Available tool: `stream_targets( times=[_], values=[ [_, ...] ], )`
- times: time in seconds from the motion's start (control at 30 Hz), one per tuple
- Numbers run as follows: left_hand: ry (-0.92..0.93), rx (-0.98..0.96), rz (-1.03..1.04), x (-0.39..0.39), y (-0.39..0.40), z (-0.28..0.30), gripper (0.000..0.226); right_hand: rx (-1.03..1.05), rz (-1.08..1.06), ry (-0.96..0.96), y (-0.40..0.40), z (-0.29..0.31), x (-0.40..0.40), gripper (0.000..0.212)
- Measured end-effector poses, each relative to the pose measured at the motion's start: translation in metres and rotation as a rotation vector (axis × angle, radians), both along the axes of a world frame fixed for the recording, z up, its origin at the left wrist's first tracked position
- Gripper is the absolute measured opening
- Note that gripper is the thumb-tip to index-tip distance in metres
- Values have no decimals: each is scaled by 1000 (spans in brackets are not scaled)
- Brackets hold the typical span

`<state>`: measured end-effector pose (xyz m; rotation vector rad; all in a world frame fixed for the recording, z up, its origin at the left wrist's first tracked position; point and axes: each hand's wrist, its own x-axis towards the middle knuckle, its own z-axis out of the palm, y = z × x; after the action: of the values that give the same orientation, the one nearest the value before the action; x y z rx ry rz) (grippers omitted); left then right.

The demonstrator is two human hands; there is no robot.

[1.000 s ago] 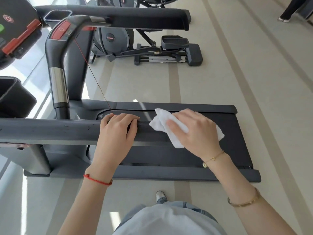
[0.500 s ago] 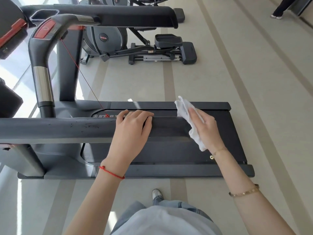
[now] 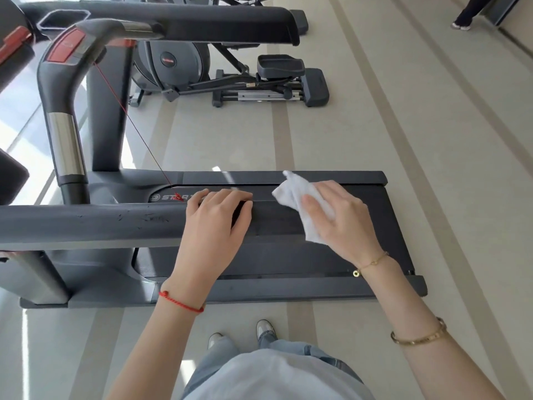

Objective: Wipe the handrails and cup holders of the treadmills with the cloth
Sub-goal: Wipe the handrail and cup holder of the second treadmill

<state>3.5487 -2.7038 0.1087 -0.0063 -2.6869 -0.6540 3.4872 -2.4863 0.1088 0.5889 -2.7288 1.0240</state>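
Observation:
The near grey handrail (image 3: 86,223) runs across from the left edge and ends under my hands. My left hand (image 3: 213,223) rests on top of it, fingers curled over its far edge. My right hand (image 3: 343,223) holds the white cloth (image 3: 294,197) and presses it onto the rail's right end, with the cloth bunched under the thumb and fingers. The far handrail (image 3: 202,21) crosses the top of the view. A cup holder (image 3: 62,20) opens at its left end. A curved grip with a red panel (image 3: 62,82) rises between the two rails.
The treadmill deck (image 3: 288,261) lies below the rail, and my shoes (image 3: 265,327) stand beside it. A red safety cord (image 3: 129,116) hangs from the curved grip to the deck. An elliptical trainer (image 3: 230,79) stands beyond. A person's legs (image 3: 467,13) show at the top right.
My right hand swept the cloth right along the rail to its end, turned on edge there, and now lies palm down again. My left hand stayed on the rail.

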Motion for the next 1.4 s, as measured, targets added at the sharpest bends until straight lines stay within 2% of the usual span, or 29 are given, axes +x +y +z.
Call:
stream_targets(
  times=[0.07, 0.17, 0.4, 0.5, 0.63, 0.77, 0.9, 1.07, 1.2, 1.3, 1.4],
  values=[
    [-7, -3, 2, 3, -8, 0, 26, 141, 0, 150, -16, 4, 5, 32],
    [-4, -12, -2, 12, -23, 1, 26, 233, 38, 334, -43, 4, 9, 34],
    [13, -42, 83, 44, -107, 5, 21, 313, 154, 431, -139, 0, 30, 41],
    [-5, -43, 93, 56, -143, 8, 22, 294, 154, 428, -139, -1, 34, 41],
    [-14, -42, 96, 64, -184, 8, 22, 272, -64, 388, -166, 2, 37, 38],
    [-6, -44, 89, 69, -216, 9, 22, 271, -5, 416, -248, -3, 53, 41],
    [-3, -46, 63, 72, -239, 9, 22, 244, 7, 435, -253, -6, 59, 39],
    [-19, -52, 11, 68, -253, 4, 23, 277, -271, 353, -256, 0, 49, 43],
    [-12, -46, 0, 67, -253, 1, 23, 271, -124, 371, -289, -3, 62, 40],
    [-2, -38, -1, 69, -253, 0, 20, 229, -4, 410, -280, -6, 68, 39],
    [-7, -19, 5, 71, -252, 1, 23, 270, -88, 404, -251, -3, 55, 37]
  ],
)
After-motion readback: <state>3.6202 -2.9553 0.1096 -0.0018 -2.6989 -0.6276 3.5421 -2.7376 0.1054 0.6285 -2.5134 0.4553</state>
